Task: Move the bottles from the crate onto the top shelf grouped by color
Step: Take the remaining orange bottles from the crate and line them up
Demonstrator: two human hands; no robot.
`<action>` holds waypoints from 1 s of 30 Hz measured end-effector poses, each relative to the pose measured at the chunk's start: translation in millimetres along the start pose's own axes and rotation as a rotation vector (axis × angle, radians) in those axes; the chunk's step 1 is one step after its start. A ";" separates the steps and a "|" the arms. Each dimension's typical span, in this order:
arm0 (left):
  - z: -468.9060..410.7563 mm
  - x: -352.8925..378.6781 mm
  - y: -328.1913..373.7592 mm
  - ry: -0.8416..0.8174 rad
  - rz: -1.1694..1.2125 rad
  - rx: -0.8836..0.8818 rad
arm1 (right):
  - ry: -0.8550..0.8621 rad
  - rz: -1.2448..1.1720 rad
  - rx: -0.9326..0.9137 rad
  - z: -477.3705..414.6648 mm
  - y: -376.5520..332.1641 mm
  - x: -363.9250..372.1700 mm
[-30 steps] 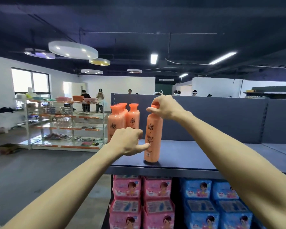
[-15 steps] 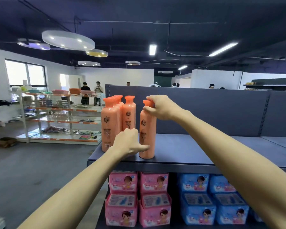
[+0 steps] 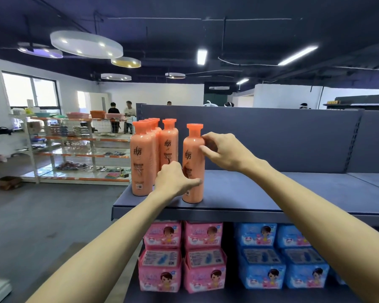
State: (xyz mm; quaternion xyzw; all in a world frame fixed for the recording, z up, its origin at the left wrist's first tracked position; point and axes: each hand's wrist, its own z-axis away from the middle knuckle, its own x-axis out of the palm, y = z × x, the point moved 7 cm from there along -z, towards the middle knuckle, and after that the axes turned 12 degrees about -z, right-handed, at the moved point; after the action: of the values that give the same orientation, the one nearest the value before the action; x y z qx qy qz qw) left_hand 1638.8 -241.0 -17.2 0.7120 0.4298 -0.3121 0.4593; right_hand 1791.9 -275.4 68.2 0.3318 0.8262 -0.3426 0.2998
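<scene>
Steadying orange bottle (image 3: pixel 192 162) on top shelf (image 3: pixel 260 193), left hand (image 3: pixel 175 180) gripping low & right hand (image 3: pixel 221 152) pinching high, so it's standing w/ same-color bottles (image 3: pixel 149 158)

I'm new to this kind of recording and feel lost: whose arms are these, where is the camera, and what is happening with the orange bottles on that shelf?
No machine here: a person wears a wide-angle camera on the head, so you look along their own arms. The left hand grips the lower part of one orange bottle; the right hand holds it near the shoulder with curled fingertips. The bottle stands upright on the dark top shelf, just right of a cluster of orange bottles. Pink packs and blue packs fill the shelf below.
</scene>
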 end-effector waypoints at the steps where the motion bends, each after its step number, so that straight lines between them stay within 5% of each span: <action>1: 0.3 -0.3 -0.8 0.016 0.000 -0.011 | -0.011 0.003 0.001 0.6 1.4 2.0; 30: -43.1 15.1 -23.8 0.160 -0.242 -0.280 | -0.135 0.084 0.364 13.0 126.9 74.3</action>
State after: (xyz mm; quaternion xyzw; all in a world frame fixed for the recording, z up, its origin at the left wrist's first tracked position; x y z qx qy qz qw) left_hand 1626.1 -191.4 -22.5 0.6067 0.5867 -0.2444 0.4774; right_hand 1846.5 -190.7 -39.7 0.3912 0.7139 -0.4951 0.3037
